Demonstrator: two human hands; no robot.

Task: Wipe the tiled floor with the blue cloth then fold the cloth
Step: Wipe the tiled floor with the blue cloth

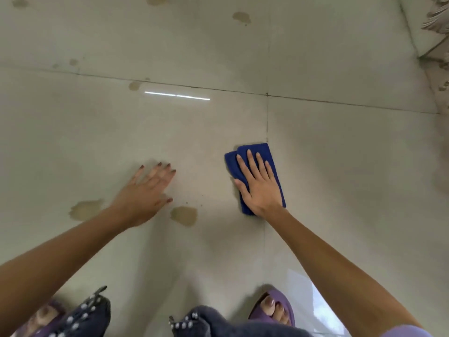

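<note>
A folded blue cloth lies flat on the pale tiled floor, beside a grout line. My right hand presses down on top of it, palm flat and fingers spread, covering most of its middle. My left hand is to the left of the cloth, fingers apart and holding nothing, resting on or just above the tile; it looks slightly blurred. Brownish stains mark the floor, one just below my left hand and another further left.
More brown stains sit further out, near the grout line and at the far tile. My feet in purple sandals and dark studded trouser hems are at the bottom. A pale fringed fabric edge lies at the top right.
</note>
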